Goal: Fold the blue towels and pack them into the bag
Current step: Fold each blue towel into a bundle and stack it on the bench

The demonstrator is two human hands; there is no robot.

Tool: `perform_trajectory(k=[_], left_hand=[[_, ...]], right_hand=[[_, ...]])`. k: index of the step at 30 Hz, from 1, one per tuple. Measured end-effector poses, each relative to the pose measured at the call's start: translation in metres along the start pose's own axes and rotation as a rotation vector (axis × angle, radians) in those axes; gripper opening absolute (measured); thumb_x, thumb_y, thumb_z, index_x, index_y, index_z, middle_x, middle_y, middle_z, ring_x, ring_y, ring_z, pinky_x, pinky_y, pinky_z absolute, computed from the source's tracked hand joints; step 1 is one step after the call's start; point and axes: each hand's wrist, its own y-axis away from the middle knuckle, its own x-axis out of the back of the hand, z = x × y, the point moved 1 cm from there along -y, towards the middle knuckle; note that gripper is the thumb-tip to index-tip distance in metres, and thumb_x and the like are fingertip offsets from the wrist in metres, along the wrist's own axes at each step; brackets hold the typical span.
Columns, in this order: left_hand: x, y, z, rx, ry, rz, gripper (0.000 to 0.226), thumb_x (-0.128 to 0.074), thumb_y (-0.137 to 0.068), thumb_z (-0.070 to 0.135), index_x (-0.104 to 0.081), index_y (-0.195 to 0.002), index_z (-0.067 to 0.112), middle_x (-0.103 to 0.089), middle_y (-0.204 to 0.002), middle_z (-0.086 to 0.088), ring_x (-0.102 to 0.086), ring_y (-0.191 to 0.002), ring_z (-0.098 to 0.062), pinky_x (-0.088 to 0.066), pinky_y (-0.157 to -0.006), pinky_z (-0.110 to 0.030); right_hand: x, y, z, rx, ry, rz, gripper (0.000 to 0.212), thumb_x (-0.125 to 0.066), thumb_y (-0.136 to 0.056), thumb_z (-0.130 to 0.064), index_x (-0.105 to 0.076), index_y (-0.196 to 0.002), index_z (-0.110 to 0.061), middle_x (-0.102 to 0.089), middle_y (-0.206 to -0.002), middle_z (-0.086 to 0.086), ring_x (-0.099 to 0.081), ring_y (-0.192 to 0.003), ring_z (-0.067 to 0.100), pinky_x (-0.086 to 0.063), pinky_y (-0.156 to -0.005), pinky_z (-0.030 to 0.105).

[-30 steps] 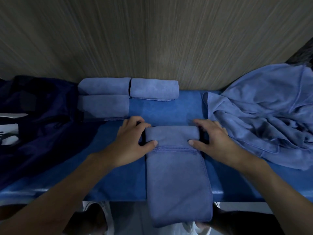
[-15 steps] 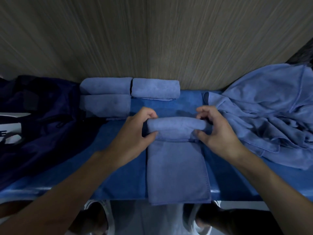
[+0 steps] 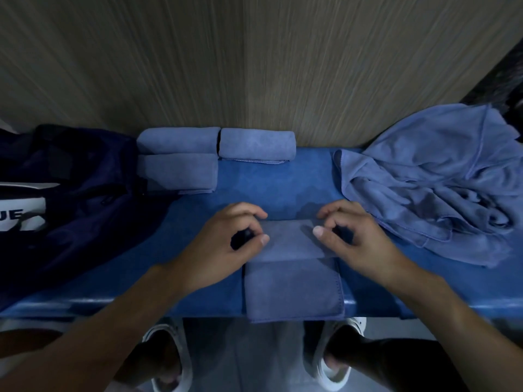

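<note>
A blue towel (image 3: 294,287) lies lengthwise on the blue table (image 3: 271,188), its far end folded or rolled over into a band (image 3: 288,236). My left hand (image 3: 226,247) grips the band's left end and my right hand (image 3: 356,241) grips its right end, fingers curled and thumbs on top. The towel's near end hangs just over the table's front edge. Three rolled blue towels (image 3: 178,171) (image 3: 178,140) (image 3: 257,144) sit at the back. The dark navy bag (image 3: 73,179) lies at the left.
A heap of unfolded blue towels (image 3: 424,188) covers the table's right side. A wood-grain wall (image 3: 254,66) stands right behind the table. White shoes (image 3: 339,360) show on the floor below the front edge.
Both hands have brought the towel's far end over toward me. The band now sits nearer and flatter, and the part hanging over the front edge is much shorter.
</note>
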Motion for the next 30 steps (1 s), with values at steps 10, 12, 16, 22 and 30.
perform_trajectory(k=[10, 12, 16, 22, 30], left_hand=[[0.000, -0.003, -0.016, 0.153, -0.416, -0.210, 0.077, -0.033, -0.075, 0.075, -0.052, -0.130, 0.025, -0.041, -0.124, 0.014, -0.034, -0.119, -0.007, -0.023, -0.098, -0.028], [0.003, -0.006, -0.017, 0.185, -0.370, -0.228, 0.067, -0.036, -0.070, 0.078, -0.052, -0.116, 0.032, -0.039, -0.117, 0.017, -0.033, -0.114, -0.004, -0.020, -0.092, -0.025], [0.007, -0.009, -0.008, 0.263, -0.245, -0.268, 0.039, -0.062, -0.079, 0.060, -0.047, -0.106, 0.036, -0.047, -0.107, 0.021, -0.035, -0.101, 0.009, -0.029, -0.091, -0.028], [0.011, -0.022, 0.000, 0.141, 0.022, 0.022, 0.037, -0.070, -0.084, 0.010, -0.047, -0.105, 0.031, -0.060, -0.106, 0.014, -0.058, -0.101, -0.010, -0.050, -0.083, -0.036], [0.012, -0.002, 0.000, 0.107, -0.032, -0.225, 0.040, -0.066, -0.080, 0.005, -0.038, -0.095, 0.029, -0.049, -0.138, 0.019, -0.051, -0.119, 0.006, -0.051, -0.089, -0.037]], right_hand=[[0.006, -0.001, 0.011, -0.157, 0.200, -0.252, 0.070, -0.071, -0.076, -0.053, -0.041, -0.137, -0.039, -0.048, -0.122, -0.025, -0.037, -0.123, 0.004, -0.029, -0.111, 0.041], [0.006, -0.005, 0.010, -0.170, 0.220, -0.316, 0.073, -0.072, -0.074, -0.055, -0.042, -0.138, -0.038, -0.043, -0.115, -0.031, -0.036, -0.121, 0.004, -0.026, -0.112, 0.039], [0.005, -0.012, 0.008, -0.150, 0.102, -0.320, 0.049, -0.070, -0.062, -0.059, -0.058, -0.107, -0.044, -0.053, -0.104, -0.023, -0.048, -0.108, 0.003, -0.038, -0.103, 0.041], [-0.001, -0.026, -0.002, 0.087, 0.311, 0.082, 0.044, -0.081, -0.069, -0.022, -0.058, -0.106, -0.023, -0.047, -0.106, -0.007, -0.046, -0.101, 0.012, -0.036, -0.092, 0.039], [-0.005, -0.007, -0.009, 0.132, 0.059, 0.000, 0.033, -0.070, -0.073, -0.054, -0.056, -0.076, -0.024, -0.052, -0.090, -0.013, -0.054, -0.091, 0.014, -0.043, -0.082, 0.045]])
